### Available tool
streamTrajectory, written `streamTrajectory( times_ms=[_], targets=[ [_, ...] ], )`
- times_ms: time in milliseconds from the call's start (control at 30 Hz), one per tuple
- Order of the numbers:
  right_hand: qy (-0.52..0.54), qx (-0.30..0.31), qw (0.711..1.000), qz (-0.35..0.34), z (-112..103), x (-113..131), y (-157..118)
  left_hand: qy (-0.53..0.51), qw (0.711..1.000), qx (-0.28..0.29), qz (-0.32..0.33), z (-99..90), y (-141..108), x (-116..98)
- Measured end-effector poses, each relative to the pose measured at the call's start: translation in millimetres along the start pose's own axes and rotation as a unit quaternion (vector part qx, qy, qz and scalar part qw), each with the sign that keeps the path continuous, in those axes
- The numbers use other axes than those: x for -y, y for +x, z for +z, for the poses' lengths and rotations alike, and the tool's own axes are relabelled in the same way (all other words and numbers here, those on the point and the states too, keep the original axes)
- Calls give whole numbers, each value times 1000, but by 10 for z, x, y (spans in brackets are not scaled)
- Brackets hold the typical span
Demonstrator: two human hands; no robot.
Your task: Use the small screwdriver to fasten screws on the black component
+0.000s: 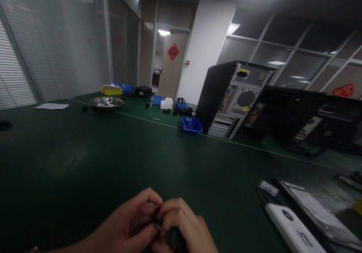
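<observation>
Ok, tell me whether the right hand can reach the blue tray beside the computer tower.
Probably yes, with a lean forward: nothing shows on the green table between the right hand and the blue tray. But that hand seems busy with a small item alongside the left hand.

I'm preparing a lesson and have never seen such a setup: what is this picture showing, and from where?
There is no machine: these are a person's bare left hand and right hand, seen from a camera worn on their head. Pinched between them is a small item, mostly hidden, so I can't tell what it is. On the green table, a white device lies to the right; farther back are a blue tray, a metal bowl and a computer case.
</observation>
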State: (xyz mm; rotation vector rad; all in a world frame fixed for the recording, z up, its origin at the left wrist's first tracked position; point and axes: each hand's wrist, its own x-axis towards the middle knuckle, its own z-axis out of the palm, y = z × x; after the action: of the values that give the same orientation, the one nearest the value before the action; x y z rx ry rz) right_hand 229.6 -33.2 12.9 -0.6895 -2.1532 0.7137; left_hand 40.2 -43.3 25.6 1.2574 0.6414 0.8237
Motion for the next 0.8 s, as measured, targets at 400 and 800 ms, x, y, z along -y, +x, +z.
streamTrajectory(
  times_ms=[400, 800],
  targets=[
    [67, -143, 986, 58, -104, 7, -14, 20, 998, -63, -6, -67, -6, -98],
    [101, -55, 974, 195, -72, -142, -26, 20, 999, -41, 5, -114, 5, 13]
  ],
)
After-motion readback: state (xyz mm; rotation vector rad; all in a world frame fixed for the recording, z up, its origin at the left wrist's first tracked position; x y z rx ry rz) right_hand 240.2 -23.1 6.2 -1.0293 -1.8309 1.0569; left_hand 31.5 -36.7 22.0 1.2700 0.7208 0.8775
